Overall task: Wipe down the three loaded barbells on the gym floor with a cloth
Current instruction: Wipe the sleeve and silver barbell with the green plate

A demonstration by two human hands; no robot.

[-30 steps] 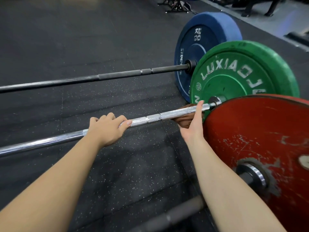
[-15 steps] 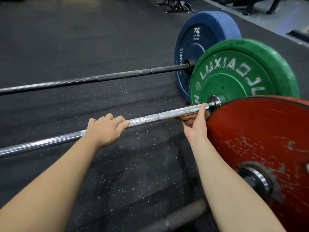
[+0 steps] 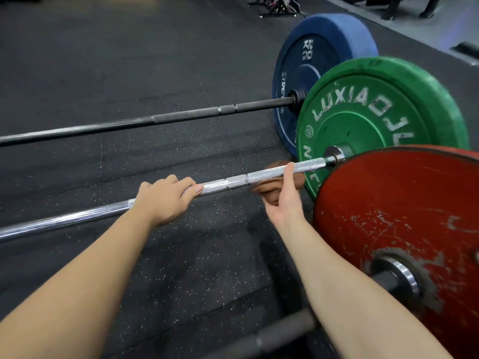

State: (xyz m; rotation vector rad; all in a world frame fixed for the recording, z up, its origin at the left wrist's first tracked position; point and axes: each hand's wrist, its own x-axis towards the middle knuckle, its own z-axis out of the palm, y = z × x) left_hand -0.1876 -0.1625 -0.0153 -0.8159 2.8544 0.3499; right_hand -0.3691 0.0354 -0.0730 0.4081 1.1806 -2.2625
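Moved: right grip [image 3: 283, 203] and cloth [image 3: 264, 191] have slid left along the middle bar [image 3: 233, 181], away from the green plate [image 3: 375, 112]; the left grip [image 3: 166, 200] has stayed put.
Left grip: clamped over the middle bar, steadying it.
Right grip: clamped on the cloth, thumb across the bar's near side; the fingers behind are hidden.
Cloth: brown, bunched round the middle bar, near the green plate.
Other bars: far bar [image 3: 155, 120] with blue plate [image 3: 311, 60]; near bar [image 3: 280, 332] with red plate [image 3: 401, 229]; all three lie side by side on the floor [image 3: 129, 60].
Stage: probably mid-stroke on the middle bar.
Risk, roll: pushing sideways could roll the bar, since the plates stand free on the floor; a slack left grip would allow it.
Risk, snag: the rough knurling may catch the cloth and pull it loose.
Risk, knock: the right forearm passes just beside the red plate; a quick return stroke could strike it.
Risk, miss: the underside may stay unwiped if the cloth slips off round.
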